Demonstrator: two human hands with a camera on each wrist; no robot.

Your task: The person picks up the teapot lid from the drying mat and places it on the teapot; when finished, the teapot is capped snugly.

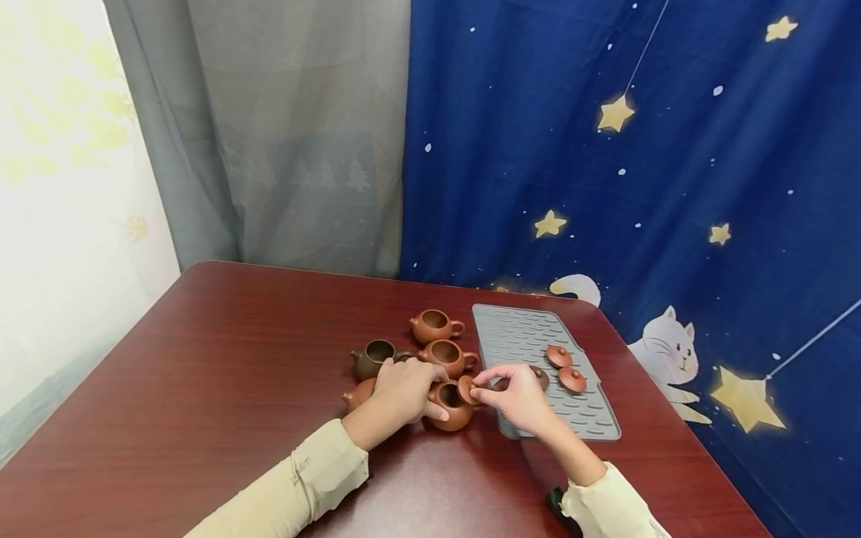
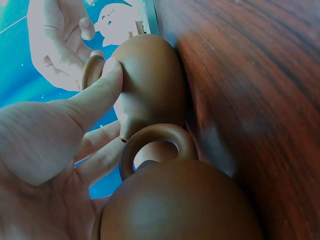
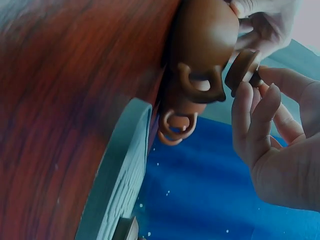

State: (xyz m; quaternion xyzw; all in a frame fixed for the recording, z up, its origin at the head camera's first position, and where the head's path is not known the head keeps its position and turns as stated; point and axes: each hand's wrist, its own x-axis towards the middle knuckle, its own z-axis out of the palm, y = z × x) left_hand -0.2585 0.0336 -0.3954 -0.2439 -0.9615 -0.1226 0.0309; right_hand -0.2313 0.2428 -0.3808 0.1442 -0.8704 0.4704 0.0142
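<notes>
Toward the near side of the group, an uncovered brown clay teapot (image 1: 452,421) stands on the table. My left hand (image 1: 406,390) grips it at the rim, the thumb (image 2: 102,90) on its near side. With fingertips and thumb, my right hand (image 1: 523,401) pinches a small teapot lid (image 3: 242,70) by its knob. The lid is tilted beside the teapot's mouth. Another brown teapot (image 2: 175,205) lies under my left wrist, partly hidden by the hand in the head view.
Behind my hands are two open reddish teapots (image 1: 436,326) and a dark open teapot (image 1: 368,364). On the right, a grey drying mat (image 1: 518,329) bears two reddish lids (image 1: 572,379) and a dark lid (image 1: 540,378). Curtains (image 1: 511,149) hang behind the table (image 1: 222,359).
</notes>
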